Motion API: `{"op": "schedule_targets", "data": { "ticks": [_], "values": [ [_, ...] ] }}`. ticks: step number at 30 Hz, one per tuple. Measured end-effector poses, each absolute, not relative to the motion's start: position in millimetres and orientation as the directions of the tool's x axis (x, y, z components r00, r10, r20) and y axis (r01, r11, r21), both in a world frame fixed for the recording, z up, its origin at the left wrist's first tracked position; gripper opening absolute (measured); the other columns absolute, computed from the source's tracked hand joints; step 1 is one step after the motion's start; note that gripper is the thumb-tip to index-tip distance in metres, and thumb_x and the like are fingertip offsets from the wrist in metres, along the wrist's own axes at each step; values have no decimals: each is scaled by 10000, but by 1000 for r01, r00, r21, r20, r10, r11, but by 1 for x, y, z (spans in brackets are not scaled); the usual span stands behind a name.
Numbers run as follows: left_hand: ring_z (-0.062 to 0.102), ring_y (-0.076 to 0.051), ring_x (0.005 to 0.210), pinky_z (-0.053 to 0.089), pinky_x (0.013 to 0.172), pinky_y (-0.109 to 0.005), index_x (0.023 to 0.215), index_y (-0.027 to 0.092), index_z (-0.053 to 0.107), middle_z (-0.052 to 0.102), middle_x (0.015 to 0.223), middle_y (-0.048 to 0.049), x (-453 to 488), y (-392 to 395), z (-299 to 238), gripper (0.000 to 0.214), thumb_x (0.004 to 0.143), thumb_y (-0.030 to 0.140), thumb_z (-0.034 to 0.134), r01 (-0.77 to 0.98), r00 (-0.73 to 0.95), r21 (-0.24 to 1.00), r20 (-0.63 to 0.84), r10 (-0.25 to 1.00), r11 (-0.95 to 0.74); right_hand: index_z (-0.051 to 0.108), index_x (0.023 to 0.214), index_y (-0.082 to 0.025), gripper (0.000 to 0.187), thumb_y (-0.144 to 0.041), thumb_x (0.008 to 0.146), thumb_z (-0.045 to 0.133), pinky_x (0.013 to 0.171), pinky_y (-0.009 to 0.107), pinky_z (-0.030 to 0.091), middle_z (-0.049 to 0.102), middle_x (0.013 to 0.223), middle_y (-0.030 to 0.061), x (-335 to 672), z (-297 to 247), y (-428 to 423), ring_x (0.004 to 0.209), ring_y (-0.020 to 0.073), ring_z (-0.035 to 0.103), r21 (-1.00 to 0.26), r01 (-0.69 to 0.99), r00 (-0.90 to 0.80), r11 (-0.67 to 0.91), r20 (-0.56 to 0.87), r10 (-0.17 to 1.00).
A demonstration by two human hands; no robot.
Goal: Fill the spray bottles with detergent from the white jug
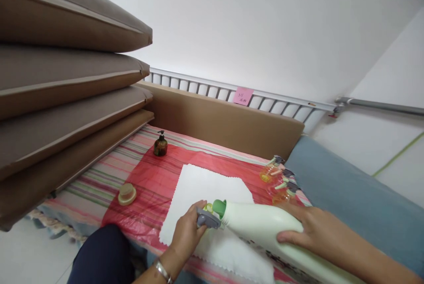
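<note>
My right hand (301,226) is closed around a large pale-green jug (265,226), tipped on its side. The jug's green spout (219,208) points left, close to my left hand (187,229). That hand is closed on a small dispenser with a grey head (208,219) and a yellow-green ring; its lower part is hidden. Whether liquid is flowing, I cannot tell. Beneath both hands lies a white cloth (202,182) with a scalloped edge. Off to the left, a pale cap (126,194) rests on a red plastic sheet (145,213).
A dark pump bottle (160,146) stands at the back left. Several clear dispensers with yellow contents (266,176) sit at the right. Brown cushions (73,72) are stacked at the left. A brown board (215,116) leans against the radiator (278,106), which bears a pink note (243,96).
</note>
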State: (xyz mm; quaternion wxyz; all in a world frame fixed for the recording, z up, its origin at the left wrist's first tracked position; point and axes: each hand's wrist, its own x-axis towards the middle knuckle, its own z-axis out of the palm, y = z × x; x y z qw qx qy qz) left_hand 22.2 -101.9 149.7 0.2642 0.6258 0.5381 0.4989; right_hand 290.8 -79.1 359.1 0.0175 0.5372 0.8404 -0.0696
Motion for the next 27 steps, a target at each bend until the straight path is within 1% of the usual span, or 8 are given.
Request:
{"op": "schedule_targets", "data": {
  "ticks": [4, 8, 12, 16, 19, 24, 27],
  "values": [
    [539, -194, 1172, 424, 1016, -353, 1250, 242, 512, 570, 1295, -46, 23, -103, 147, 559, 718, 89, 588, 435, -62, 851, 354, 933, -294, 623, 1067, -299, 362, -471, 749, 626, 732, 384, 479, 702, 982, 39, 285, 363, -79, 882, 303, 636, -79, 906, -424, 417, -130, 896],
    [547, -199, 1164, 433, 1011, -369, 1249, 248, 510, 573, 1294, -46, 22, -102, 147, 560, 719, 90, 591, 446, -66, 844, 363, 930, -297, 623, 1007, -307, 292, -455, 755, 630, 720, 372, 472, 706, 947, 15, 281, 369, -80, 858, 287, 642, -65, 893, -451, 446, -131, 883],
    [548, -201, 1165, 440, 1002, -373, 1258, 248, 495, 571, 1296, -50, 22, -102, 146, 578, 713, 80, 588, 447, -66, 839, 378, 924, -311, 623, 970, -281, 283, -466, 757, 626, 682, 367, 462, 706, 871, 31, 275, 377, -82, 810, 291, 645, -15, 888, -457, 459, -134, 879],
    [545, -199, 1169, 432, 1011, -369, 1264, 249, 488, 570, 1297, -50, 22, -102, 146, 580, 715, 89, 588, 455, -64, 834, 381, 922, -313, 626, 956, -278, 286, -480, 754, 626, 660, 355, 448, 714, 864, 34, 269, 384, -83, 803, 305, 647, 26, 882, -463, 471, -138, 875],
    [538, -196, 1177, 426, 1017, -368, 1267, 243, 483, 563, 1305, -48, 21, -102, 145, 584, 713, 90, 588, 470, -59, 831, 366, 929, -298, 633, 931, -272, 284, -492, 753, 625, 658, 340, 434, 716, 863, 34, 266, 387, -83, 819, 307, 644, 24, 880, -467, 475, -146, 872],
    [532, -189, 1183, 416, 1027, -363, 1266, 237, 479, 556, 1313, -48, 21, -102, 144, 562, 730, 103, 584, 477, -53, 828, 362, 931, -295, 640, 890, -243, 277, -484, 753, 627, 630, 317, 404, 712, 839, 56, 261, 391, -84, 777, 291, 645, 28, 875, -476, 484, -133, 869],
    [535, -191, 1179, 421, 1023, -367, 1263, 244, 481, 557, 1312, -46, 21, -102, 144, 546, 741, 120, 582, 474, -52, 829, 364, 930, -298, 640, 883, -237, 268, -476, 766, 614, 627, 316, 401, 717, 843, 68, 257, 396, -85, 789, 299, 647, 38, 869, -483, 493, -149, 863]
  ]
}}
